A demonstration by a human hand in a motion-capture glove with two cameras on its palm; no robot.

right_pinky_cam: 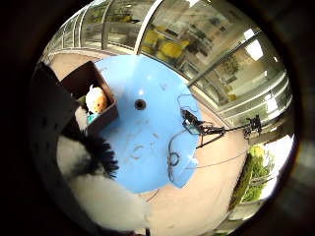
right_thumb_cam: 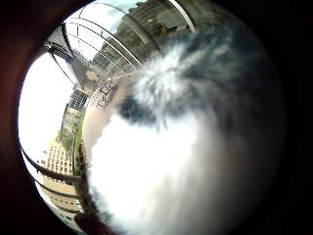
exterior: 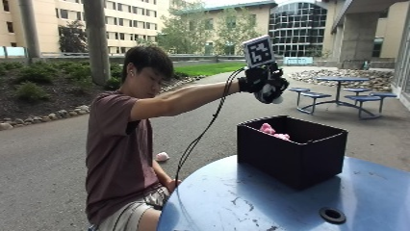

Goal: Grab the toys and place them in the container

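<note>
hands [exterior: 262, 83] round half-hidden plush toy [exterior: 272, 94]

The bench [exterior: 256, 202] is light blue. The container [exterior: 291, 149] is black, with pink toys [exterior: 272, 131] inside. The plush toy [exterior: 272, 94] is black and white, in the black-gloved right hand [exterior: 259, 79]. The person's shirt [exterior: 118, 154] is dark maroon.
</note>
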